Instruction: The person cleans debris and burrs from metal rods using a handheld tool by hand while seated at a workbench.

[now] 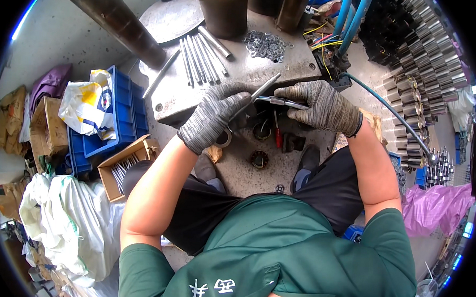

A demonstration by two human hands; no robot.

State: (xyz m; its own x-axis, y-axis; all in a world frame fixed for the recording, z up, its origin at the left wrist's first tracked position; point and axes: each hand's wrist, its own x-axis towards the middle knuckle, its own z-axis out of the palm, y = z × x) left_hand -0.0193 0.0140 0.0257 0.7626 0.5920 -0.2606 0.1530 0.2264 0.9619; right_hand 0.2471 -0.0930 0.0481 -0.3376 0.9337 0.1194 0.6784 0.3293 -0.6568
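Observation:
Both my hands wear grey knit work gloves and are raised in front of the metal bench. My left hand (214, 113) is closed around a slim metal rod (266, 86), which slants up to the right past the fingers. My right hand (325, 107) pinches a slim steel tool that looks like pliers (280, 101), its tip pointing left at the rod. Whether the tip touches the rod I cannot tell. Beyond the hands, several similar metal rods (197, 56) lie side by side on the bench, and a pile of small metal rings (266, 45) sits to their right.
The metal bench (292, 71) carries a thick dark column (222, 15). On the left are a blue crate (128, 106) and a cardboard box of rods (121, 175). A red-handled screwdriver (278, 134) shows below the bench edge. Stacked metal cylinders (427, 61) and a hose (388, 104) are at right.

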